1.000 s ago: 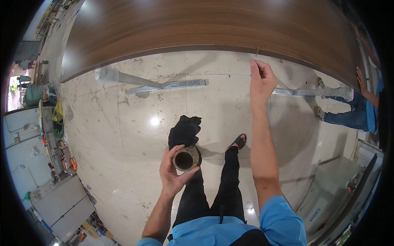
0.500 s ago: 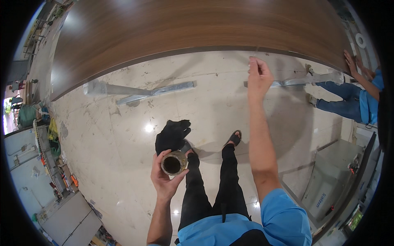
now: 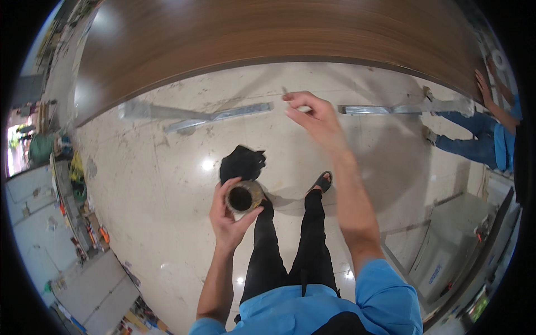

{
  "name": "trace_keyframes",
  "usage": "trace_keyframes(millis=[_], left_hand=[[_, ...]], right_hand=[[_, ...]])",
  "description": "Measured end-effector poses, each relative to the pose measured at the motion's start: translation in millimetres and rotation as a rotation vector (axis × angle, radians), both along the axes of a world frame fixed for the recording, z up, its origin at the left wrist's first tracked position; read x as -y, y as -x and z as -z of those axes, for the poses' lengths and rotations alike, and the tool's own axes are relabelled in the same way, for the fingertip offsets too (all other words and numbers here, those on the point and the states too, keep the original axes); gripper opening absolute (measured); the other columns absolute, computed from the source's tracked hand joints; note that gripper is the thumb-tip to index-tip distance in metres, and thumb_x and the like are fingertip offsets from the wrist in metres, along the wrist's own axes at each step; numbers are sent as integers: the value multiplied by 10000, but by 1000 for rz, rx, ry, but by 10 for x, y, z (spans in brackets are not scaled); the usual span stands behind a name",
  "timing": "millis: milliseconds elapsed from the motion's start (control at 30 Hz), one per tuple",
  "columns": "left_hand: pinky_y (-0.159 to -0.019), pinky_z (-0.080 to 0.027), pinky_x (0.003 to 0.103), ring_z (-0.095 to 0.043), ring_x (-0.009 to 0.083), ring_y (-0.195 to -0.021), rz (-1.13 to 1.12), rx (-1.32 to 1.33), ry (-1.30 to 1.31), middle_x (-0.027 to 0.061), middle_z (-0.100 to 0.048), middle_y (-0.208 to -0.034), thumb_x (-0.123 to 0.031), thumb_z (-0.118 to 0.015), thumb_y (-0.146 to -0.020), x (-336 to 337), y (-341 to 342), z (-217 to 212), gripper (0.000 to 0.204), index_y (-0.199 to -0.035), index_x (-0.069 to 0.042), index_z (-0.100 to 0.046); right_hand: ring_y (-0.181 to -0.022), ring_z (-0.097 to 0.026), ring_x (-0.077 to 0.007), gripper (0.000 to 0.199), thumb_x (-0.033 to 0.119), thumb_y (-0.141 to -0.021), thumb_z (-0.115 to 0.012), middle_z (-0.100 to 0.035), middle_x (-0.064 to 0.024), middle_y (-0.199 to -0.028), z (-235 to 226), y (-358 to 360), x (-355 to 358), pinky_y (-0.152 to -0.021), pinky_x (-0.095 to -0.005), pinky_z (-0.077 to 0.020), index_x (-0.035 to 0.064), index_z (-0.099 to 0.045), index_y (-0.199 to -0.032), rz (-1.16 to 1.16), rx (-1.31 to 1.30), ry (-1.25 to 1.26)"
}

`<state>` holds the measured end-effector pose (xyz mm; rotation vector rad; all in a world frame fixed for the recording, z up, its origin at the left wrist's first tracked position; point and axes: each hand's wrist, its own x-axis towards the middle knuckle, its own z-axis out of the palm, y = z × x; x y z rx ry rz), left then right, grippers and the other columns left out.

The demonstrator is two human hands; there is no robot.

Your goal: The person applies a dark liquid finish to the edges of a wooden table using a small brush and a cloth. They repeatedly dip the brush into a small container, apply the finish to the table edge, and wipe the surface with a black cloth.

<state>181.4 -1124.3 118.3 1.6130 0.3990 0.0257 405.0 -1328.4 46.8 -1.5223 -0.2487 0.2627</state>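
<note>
My left hand (image 3: 228, 226) grips a round, open-topped jar (image 3: 258, 192) with a stained rim and a dark inside. Just beyond the jar is a black glove (image 3: 241, 162), close against my fingers; whether they hold it too is hidden. Out in front, my right hand (image 3: 319, 118) has its fingers bent together around something small and thin, whose tip shows past the index finger; its kind is too small to make out. It is short of the near edge of a large brown wood-grain panel (image 3: 268, 33).
Metal legs wrapped in plastic (image 3: 237, 111) show beneath the panel. At the right, a co-worker in blue (image 3: 502, 142) has a hand on the panel's end. A grey cabinet (image 3: 446, 251) stands lower right, and cluttered grey worktops (image 3: 33, 201) line the left.
My right hand has come back from the panel's edge and moved left, toward the jar. My left hand has lifted the jar slightly forward, and the black glove has shifted with it.
</note>
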Motion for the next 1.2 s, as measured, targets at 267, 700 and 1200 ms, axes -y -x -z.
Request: trace_keyframes(millis=[267, 700, 1200], left_hand=[[-1086, -519, 346, -623, 194, -1266, 358, 29, -9, 105, -596, -1406, -29, -950, -714, 169, -388, -116, 805, -1416, 18, -559], [-998, -604, 359, -628, 250, -1280, 380, 122, -10, 208, -364, -1661, -89, -986, -673, 1000, -703, -435, 731, -1314, -18, -643], [-1030, -582, 373, -581, 274, -1345, 383, 127, -108, 205, -413, -1630, -45, -980, -670, 1061, -681, -449, 757, -1346, -49, -641]], right_hand=[[-862, -644, -66, 39, 94, -1021, -679, -642, -65, -1293, 208, 743, -14, -709, -243, -536, 94, -674, -983, -623, -680, -667], [-837, -715, -138, 157, 178, -1047, -703, -705, -36, -935, -379, -514, 3674, -723, -265, -559, 22, -699, -1034, 978, 110, -50], [-647, -708, -105, 204, 197, -1018, -749, -734, -45, -807, -256, -1503, 4312, -563, -247, -574, 9, -798, -1079, 1188, 212, 404]])
